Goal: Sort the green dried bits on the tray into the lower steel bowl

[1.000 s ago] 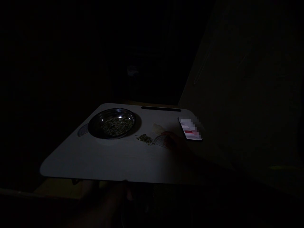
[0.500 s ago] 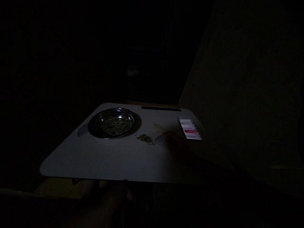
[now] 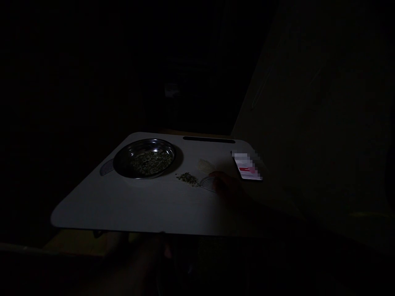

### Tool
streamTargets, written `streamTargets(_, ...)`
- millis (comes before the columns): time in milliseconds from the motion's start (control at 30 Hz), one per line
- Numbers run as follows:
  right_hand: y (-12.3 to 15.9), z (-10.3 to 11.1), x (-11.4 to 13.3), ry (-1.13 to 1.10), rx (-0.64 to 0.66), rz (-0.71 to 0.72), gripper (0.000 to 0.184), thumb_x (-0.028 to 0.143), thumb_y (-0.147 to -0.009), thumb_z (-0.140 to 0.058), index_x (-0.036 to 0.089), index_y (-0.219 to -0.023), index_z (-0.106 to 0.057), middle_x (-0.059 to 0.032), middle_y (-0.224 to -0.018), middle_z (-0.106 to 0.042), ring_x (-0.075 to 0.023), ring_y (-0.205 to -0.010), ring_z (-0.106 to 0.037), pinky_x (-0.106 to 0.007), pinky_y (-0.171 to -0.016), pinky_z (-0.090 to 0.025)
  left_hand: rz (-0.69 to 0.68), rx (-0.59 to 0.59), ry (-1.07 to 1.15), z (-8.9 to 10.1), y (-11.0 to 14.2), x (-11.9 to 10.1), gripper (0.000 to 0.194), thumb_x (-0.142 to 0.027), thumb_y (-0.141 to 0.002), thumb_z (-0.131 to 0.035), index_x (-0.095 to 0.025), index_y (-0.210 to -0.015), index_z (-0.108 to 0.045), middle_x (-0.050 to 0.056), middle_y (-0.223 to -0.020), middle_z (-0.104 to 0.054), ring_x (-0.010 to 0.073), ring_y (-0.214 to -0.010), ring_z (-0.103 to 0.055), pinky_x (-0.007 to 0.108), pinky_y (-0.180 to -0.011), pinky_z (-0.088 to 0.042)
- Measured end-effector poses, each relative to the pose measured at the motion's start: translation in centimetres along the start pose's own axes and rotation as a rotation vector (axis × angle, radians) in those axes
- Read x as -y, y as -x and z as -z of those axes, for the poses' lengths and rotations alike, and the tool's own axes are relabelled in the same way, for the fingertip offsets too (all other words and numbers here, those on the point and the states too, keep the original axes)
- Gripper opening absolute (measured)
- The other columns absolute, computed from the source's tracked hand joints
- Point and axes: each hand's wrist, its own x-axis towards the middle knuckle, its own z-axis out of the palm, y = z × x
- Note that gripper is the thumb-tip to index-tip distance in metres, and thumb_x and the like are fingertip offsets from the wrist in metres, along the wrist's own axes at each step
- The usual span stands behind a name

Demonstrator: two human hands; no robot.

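Steel glints in near darkness: a round metal bowl of dried green-grey flakes sits on a pale lap desk, the only lit surface in the head camera's view. The person's right hand rests low on the desk, a dim reddish shape coming in from the near right, its forearm lost in shadow. Whether its fingers are curled, spread or pinching anything cannot be told in this light. Just to the left of the fingers lies a small loose heap of flakes, on the bare desk and apart from the bowl, which stands farther left and slightly beyond. Just beyond the fingers lies a pale, thin, translucent scrap, perhaps paper. To the right of the hand, at the desk's far right corner, lies a white card or packet with red print; a dark slot runs along the far edge. The left hand cannot be made out; a faint skin-toned shape below the desk's near edge is too dark to name.

The risk, judging from this: the heap is loose and close to the fingers, so a careless sweep of the hand, or a tilt of the desk, could scatter it or blow the light scrap away. The poor light makes a misjudged reach likelier.
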Motion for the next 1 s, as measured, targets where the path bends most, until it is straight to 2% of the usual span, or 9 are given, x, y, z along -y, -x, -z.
streamTargets(300,-0.03,-0.23,-0.33,0.028,-0.007,0.034,0.030,0.020,-0.073,-0.039,0.018,-0.102,-0.046,-0.0016,-0.071,-0.054,-0.0105,-0.060,-0.048,-0.023,-0.056,-0.038,-0.040,-0.165,-0.150,-0.75,0.28,-0.63,0.019,-0.013,-0.057,-0.052,-0.021,-0.067,-0.038,0.003,-0.050,-0.052,0.0215,-0.046,-0.053,0.031,-0.035,-0.039)
streamTargets(400,0.00,-0.32,-0.44,0.025,-0.014,0.037,0.031,0.019,-0.072,-0.039,0.018,-0.102,-0.046,-0.0015,-0.070,-0.054,-0.0101,-0.059,-0.048,-0.023,-0.054,-0.037,-0.042,-0.197,-0.167,-0.80,0.31,-0.57,0.020,-0.012,-0.056,-0.053,-0.021,-0.068,-0.039,0.001,-0.049,-0.050,0.0203,-0.045,-0.052,0.029,-0.033,-0.037)
streamTargets(500,0.04,-0.37,-0.48,0.024,-0.010,0.049,0.031,0.019,-0.072,-0.039,0.018,-0.102,-0.046,-0.0011,-0.069,-0.054,-0.0098,-0.057,-0.048,-0.022,-0.053,-0.037,-0.042,-0.201,-0.172,-0.59,0.12,-0.71,0.019,-0.012,-0.056,-0.052,-0.020,-0.068,-0.040,0.001,-0.049,-0.051,0.0179,-0.044,-0.052,0.027,-0.033,-0.037)
streamTargets(733,0.03,-0.20,-0.05,0.048,0.004,0.056,0.030,0.020,-0.073,-0.038,0.019,-0.102,-0.047,-0.0011,-0.069,-0.055,-0.0099,-0.059,-0.049,-0.022,-0.054,-0.038,-0.033,-0.167,-0.151,-0.57,0.04,-0.67,0.018,-0.013,-0.055,-0.051,-0.020,-0.068,-0.040,0.002,-0.052,-0.053,0.0197,-0.044,-0.053,0.030,-0.033,-0.039)
streamTargets(900,0.03,-0.33,-0.05,0.062,-0.008,0.093,0.030,0.020,-0.074,-0.038,0.019,-0.103,-0.047,-0.0011,-0.070,-0.055,-0.0096,-0.057,-0.049,-0.023,-0.055,-0.038,-0.054,-0.154,-0.115,-0.84,0.21,-0.23,0.017,-0.009,-0.056,-0.049,-0.020,-0.067,-0.040,-0.001,-0.043,-0.046,0.0159,-0.037,-0.048,0.023,-0.026,-0.032)
streamTargets(1000,0.14,-0.28,-0.04,0.062,-0.024,0.073,0.030,0.021,-0.074,-0.038,0.019,-0.103,-0.046,-0.0016,-0.070,-0.055,-0.0100,-0.059,-0.049,-0.022,-0.054,-0.039,-0.063,-0.157,-0.108,-0.84,0.28,-0.34,0.018,-0.009,-0.056,-0.049,-0.020,-0.067,-0.040,0.001,-0.047,-0.050,0.0170,-0.040,-0.051,0.025,-0.030,-0.037)
